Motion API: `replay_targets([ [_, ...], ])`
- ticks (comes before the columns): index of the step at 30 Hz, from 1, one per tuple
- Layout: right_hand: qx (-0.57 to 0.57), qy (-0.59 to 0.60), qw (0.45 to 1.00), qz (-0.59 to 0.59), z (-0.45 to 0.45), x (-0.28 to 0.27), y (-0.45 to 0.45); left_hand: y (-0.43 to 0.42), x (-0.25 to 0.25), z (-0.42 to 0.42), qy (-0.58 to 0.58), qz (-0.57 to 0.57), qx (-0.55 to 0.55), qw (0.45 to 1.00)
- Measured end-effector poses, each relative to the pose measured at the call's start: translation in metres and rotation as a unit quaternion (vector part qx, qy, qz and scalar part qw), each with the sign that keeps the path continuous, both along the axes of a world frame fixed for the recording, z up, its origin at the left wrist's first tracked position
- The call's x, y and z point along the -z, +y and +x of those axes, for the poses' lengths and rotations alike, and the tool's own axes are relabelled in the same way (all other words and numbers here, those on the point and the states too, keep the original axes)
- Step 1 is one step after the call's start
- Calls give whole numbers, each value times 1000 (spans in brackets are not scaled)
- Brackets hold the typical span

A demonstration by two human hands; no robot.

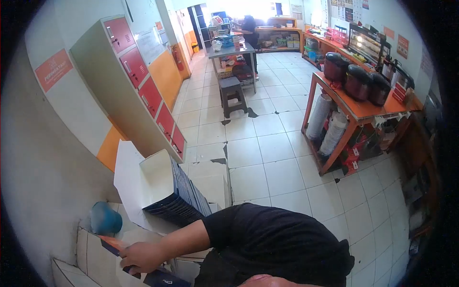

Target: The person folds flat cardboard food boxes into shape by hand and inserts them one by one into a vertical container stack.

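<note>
My left hand (pixel 142 258) reaches out at the lower left, its fingers closed on a dark blue cardboard piece (pixel 110 245) with an orange upper edge. Below it a dark blue panel with a small white mark (pixel 165 279) shows; whether it is part of the same piece I cannot tell. Beyond my forearm a stack of dark blue-edged, white-faced cardboard pieces (pixel 179 201) leans inside an opened white carton (pixel 126 165). My right hand does not show clearly; only a strip of skin lies at the bottom edge.
A blue bucket (pixel 106 218) stands by the left wall. Red-doored lockers (pixel 134 67) rise behind the carton. At right, an orange table (pixel 363 109) carries dark cookers (pixel 357 81). Farther off are a grey stool (pixel 232 93), a metal table (pixel 232 50) and another person (pixel 249 33).
</note>
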State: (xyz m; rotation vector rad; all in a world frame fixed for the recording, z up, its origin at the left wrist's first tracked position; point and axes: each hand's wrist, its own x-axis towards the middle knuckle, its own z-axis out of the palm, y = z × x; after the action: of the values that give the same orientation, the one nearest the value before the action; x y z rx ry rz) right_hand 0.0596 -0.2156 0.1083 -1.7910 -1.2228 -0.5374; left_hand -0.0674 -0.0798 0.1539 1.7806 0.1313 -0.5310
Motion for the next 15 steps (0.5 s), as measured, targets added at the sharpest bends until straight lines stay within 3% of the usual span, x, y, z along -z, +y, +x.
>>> replay_targets([
  [1, -19, -51, 998, -32, 4, -1, 0, 2, -1, -2, 31, -1, 6, 1000],
  [4, -152, 50, 984, -74, 6, -7, 4, 15, 20, -2, 16, -157, 34, 987],
  [6, -211, -28, 975, -59, 6, 11, 15, 24, 27, 1, 46, -202, 61, 976],
  [9, -296, -128, 945, -55, 2, 19, 22, 49, 54, 4, 76, -119, 85, 986],
  [11, -306, -95, 939, -125, -6, 18, 19, 44, 57, 7, 60, -104, 79, 990],
  [13, -262, 35, 929, -259, -24, 11, 10, 37, 56, 9, 43, -92, 72, 992],
  [15, -308, 59, 941, -128, -18, 6, -5, 31, 55, 10, 25, -82, 65, 994],
])
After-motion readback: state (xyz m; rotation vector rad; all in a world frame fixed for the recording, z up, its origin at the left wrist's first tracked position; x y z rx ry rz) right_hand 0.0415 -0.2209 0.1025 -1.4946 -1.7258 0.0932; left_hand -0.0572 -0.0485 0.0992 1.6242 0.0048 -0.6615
